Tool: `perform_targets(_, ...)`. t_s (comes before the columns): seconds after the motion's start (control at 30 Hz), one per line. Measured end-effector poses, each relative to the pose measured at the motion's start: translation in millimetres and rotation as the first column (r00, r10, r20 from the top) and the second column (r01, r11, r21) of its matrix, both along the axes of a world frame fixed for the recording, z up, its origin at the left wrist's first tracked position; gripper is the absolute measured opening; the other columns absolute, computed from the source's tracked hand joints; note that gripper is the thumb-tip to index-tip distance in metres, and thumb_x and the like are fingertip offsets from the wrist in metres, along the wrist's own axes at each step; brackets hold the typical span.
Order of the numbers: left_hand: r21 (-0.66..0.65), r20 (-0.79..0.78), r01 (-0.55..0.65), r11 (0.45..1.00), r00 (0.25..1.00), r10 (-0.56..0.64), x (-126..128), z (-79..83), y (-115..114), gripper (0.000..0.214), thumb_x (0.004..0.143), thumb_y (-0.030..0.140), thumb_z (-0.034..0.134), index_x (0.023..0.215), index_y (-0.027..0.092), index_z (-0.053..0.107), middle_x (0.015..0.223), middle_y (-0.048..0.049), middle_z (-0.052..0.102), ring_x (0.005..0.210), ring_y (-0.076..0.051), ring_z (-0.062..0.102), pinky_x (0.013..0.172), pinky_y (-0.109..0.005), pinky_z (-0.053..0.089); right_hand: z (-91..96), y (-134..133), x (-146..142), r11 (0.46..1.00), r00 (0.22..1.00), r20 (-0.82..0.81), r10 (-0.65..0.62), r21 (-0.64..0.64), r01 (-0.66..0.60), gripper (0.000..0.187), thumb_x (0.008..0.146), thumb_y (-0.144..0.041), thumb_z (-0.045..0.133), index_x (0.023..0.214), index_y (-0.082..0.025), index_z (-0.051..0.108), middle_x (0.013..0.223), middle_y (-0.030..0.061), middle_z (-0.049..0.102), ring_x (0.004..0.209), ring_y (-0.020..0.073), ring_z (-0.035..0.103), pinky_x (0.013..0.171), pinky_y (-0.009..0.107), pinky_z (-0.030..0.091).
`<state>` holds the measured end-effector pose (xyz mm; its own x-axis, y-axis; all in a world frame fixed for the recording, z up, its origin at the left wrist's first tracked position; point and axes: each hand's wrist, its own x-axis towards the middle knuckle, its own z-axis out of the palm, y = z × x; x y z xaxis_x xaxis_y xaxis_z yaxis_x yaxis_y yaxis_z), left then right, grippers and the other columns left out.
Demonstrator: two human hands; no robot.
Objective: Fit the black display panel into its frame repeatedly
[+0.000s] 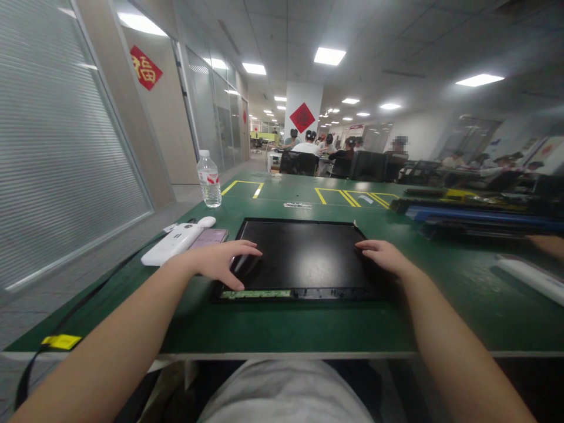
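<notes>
A black flat display panel lies in front of me on the green table, with a strip of green circuit board showing along its near edge. Over the panel's left edge is my left hand, thumb and fingers spread apart. My right hand reaches to the right edge, its fingers stretched out onto the panel's rim and its thumb partly hidden. Whether either hand presses on the panel or just rests there I cannot tell.
Left of the panel are a white power bank, a phone, a white mouse and a water bottle. Yellow tape marks the green table. At right, blurred dark and blue parts lie near another person's hand.
</notes>
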<state>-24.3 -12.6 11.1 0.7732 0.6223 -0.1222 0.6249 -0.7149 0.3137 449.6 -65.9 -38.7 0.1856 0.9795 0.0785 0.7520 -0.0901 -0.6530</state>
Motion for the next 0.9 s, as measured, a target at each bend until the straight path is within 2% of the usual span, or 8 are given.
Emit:
perform_targets(0.13, -0.007, 0.034, 0.025, 1.0, 0.999, -0.024, 0.6, -0.2, 0.6, 0.088, 0.067, 0.042, 0.086, 0.147, 0.027, 0.053, 0.163, -0.0106, 0.041, 0.147, -0.033, 0.042, 0.12, -0.042, 0.034, 2.0, -0.9, 0.4, 1.0, 1.0, -0.002, 0.009, -0.015, -0.009, 0.035, 0.081, -0.018, 0.06, 0.109, -0.023, 0.08, 0.118, 0.0046, 0.076, 0.116, 0.0231, 0.068, 0.11, 0.035, 0.046)
perform_targets(0.3, -0.017, 0.065, 0.047, 0.999, 0.997, -0.046, 1.8, -0.8, 0.6, 0.085, 0.068, 0.038, 0.086, 0.145, 0.026, 0.054, 0.159, -0.0092, 0.046, 0.144, -0.032, 0.045, 0.12, -0.04, 0.035, 2.2, -0.4, 0.3, 1.0, 1.0, -0.012, 0.006, -0.021, -0.007, 0.034, 0.082, -0.017, 0.06, 0.11, -0.021, 0.08, 0.119, 0.0069, 0.076, 0.115, 0.0232, 0.069, 0.111, 0.035, 0.044)
perform_targets(0.63, 0.045, 0.099, 0.09, 0.995, 0.991, -0.094, 5.4, 2.7, -5.1, 0.083, 0.066, 0.027, 0.087, 0.143, 0.029, 0.057, 0.162, -0.0083, 0.042, 0.145, -0.032, 0.044, 0.118, -0.041, 0.037, 0.8, -0.4, 0.6, 1.0, 1.0, -0.014, 0.001, -0.019, -0.001, 0.033, 0.083, -0.017, 0.059, 0.109, -0.021, 0.08, 0.117, 0.0064, 0.076, 0.114, 0.0226, 0.069, 0.11, 0.034, 0.044)
perform_targets(0.9, 0.08, 0.106, 0.111, 0.991, 0.987, -0.119, 3.7, 0.4, -2.2, 0.079, 0.067, 0.025, 0.085, 0.141, 0.03, 0.059, 0.162, -0.0071, 0.042, 0.144, -0.032, 0.045, 0.118, -0.041, 0.038, 0.7, -0.2, 1.4, 1.0, 1.0, -0.012, 0.001, -0.023, -0.002, 0.033, 0.083, -0.018, 0.059, 0.108, -0.021, 0.08, 0.116, 0.0069, 0.077, 0.112, 0.023, 0.069, 0.109, 0.035, 0.045)
